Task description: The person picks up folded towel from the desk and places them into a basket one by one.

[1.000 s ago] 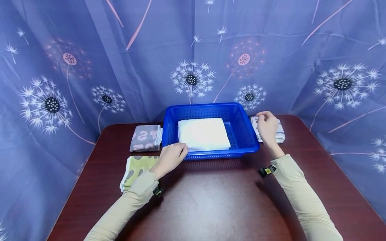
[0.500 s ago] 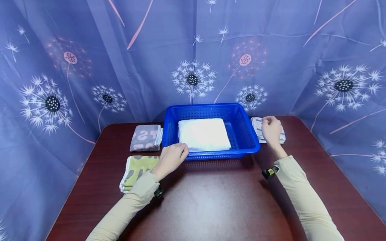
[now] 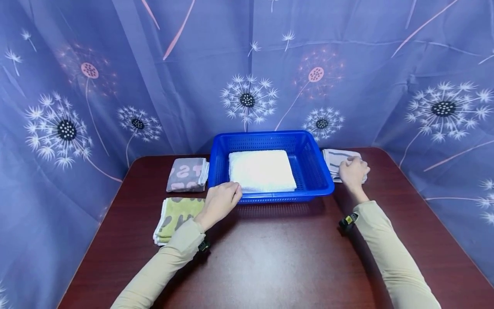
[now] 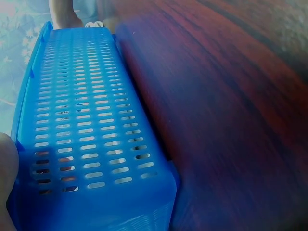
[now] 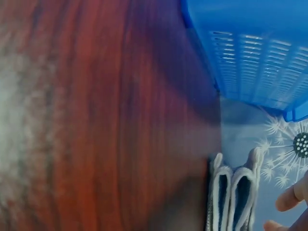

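Note:
A blue plastic basket [image 3: 270, 195] with slotted walls stands at the back of the table, holding a folded white towel [image 3: 262, 171]. My left hand [image 3: 220, 204] grips its front rim near the left corner; in the left wrist view only part of that hand [image 4: 6, 175] shows against the rim. To the right of the basket lies a folded white towel with grey stripes [image 3: 335, 159]. Over its right part is my right hand [image 3: 353, 172]. In the right wrist view, this hand's fingers [image 5: 291, 198] are parted and just off the towel's folded edges [image 5: 233, 192].
Left of the basket lies a folded grey towel with pink letters [image 3: 187, 174]. Nearer, a folded green towel with grey patches [image 3: 179, 219] is partly covered by the left forearm. A blue dandelion-print curtain [image 3: 185, 86] hangs behind the dark red wooden table [image 3: 270, 257].
My right hand has moved down and to the right, from beside the basket's right end to over the striped towel. The left hand has stayed on the basket's rim.

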### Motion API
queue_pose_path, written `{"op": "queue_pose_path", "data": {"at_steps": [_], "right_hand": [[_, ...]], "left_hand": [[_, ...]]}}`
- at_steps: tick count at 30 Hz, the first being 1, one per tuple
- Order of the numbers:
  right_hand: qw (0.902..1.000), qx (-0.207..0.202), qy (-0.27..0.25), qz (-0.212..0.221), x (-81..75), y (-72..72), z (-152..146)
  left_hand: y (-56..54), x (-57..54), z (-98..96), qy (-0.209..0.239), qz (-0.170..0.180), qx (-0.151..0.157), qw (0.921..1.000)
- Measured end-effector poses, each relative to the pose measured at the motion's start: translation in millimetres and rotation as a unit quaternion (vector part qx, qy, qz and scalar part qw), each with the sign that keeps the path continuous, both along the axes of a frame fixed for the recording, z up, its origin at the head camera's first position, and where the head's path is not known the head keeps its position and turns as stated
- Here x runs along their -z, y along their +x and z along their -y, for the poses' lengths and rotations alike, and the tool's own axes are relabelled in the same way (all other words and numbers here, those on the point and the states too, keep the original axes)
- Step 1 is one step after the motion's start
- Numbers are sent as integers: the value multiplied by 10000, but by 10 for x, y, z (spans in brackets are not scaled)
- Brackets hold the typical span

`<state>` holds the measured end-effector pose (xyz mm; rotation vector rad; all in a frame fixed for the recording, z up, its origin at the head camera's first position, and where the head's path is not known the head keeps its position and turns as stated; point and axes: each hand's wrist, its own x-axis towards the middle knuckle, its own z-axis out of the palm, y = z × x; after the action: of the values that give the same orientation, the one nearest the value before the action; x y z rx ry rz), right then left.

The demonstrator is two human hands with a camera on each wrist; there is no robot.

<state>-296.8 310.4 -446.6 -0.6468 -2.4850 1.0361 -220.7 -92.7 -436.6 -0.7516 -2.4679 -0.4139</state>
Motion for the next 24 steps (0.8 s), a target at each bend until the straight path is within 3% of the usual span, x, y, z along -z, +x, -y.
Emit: {"op": "queue_pose_path", "data": {"at_steps": [4, 13, 19, 24], "right_hand": [[9996, 42, -82, 282, 49, -10, -47], [9982, 485, -147, 329, 133, -39, -142], [9914, 569, -643, 985, 195, -38, -227], [9860, 405, -662, 1474, 199, -35, -289]], "left_hand": [[-2, -5, 0, -14, -61, 5, 10000], [-6, 12, -5, -88, -103, -38, 9999], [-8, 26, -2, -134, -144, -73, 9998], [-11, 19, -2, -133, -130, -66, 9998]]}}
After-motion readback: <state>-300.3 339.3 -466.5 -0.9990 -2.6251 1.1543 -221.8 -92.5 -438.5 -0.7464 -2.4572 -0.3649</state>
